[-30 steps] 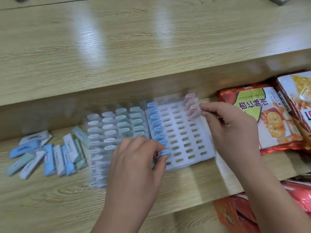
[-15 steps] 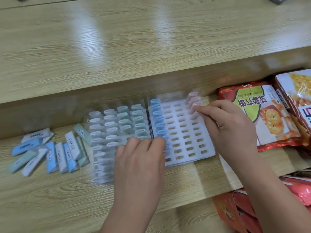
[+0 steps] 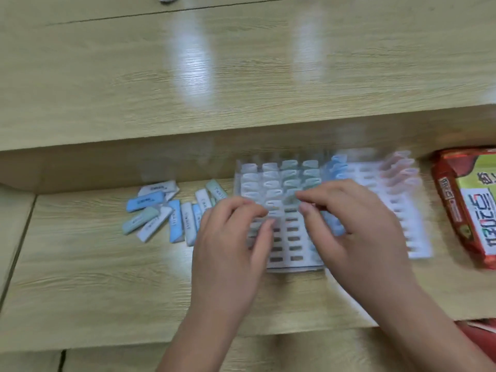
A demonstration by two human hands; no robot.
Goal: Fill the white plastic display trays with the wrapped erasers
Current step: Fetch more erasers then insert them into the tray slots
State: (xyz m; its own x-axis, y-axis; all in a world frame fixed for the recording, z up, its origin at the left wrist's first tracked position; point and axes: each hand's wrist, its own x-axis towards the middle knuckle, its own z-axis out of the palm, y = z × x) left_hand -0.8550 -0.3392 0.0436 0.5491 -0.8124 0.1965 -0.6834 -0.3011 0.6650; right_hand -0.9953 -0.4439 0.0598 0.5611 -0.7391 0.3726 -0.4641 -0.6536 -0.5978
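Observation:
Two white plastic display trays lie side by side on the lower wooden shelf. The left tray point(image 3: 292, 247) holds white and green wrapped erasers point(image 3: 271, 181) in its far rows. The right tray point(image 3: 397, 218) has a column of blue erasers point(image 3: 338, 167) and a few pink erasers point(image 3: 402, 169). Several loose wrapped erasers point(image 3: 161, 213) lie left of the trays. My left hand point(image 3: 230, 237) hovers with curled fingers over the left tray's near left part. My right hand point(image 3: 349, 218) has thumb and forefinger close together by a green eraser in the left tray. Blur hides any grip.
A red and green snack bag point(image 3: 472, 208) lies right of the trays. A higher wooden shelf point(image 3: 241, 76) overhangs the back of the trays. Another red package point(image 3: 483, 336) shows below at the lower right.
My right hand has left the pink erasers and moved left onto the left tray. My left hand drew back from the blue column to the left tray. The view shifted left.

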